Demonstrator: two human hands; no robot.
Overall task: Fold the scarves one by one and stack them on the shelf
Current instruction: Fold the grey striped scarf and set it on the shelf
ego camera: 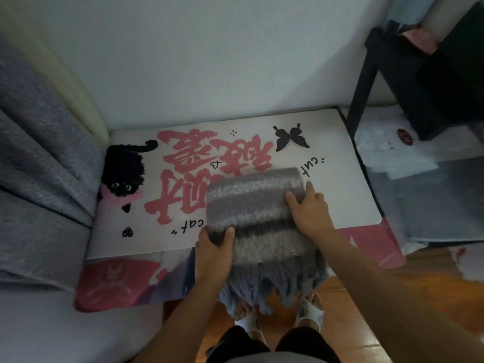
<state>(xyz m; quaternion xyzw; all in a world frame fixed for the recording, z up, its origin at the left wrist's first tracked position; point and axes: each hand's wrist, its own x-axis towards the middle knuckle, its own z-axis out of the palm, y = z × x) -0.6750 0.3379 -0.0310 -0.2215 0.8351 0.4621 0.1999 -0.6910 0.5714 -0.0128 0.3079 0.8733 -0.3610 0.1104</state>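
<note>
Grey scarf (258, 213), fringe over the edge

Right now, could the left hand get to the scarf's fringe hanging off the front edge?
Probably yes: the left hand already grips the scarf beside the fringe, with nothing between.

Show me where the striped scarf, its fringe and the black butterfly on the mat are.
striped scarf (251, 205), head view, on the folded middle, between the hands.
fringe (264, 286), head view, on the tassels hanging over the mat's near edge.
black butterfly (290, 138), head view, on its wings.
</note>
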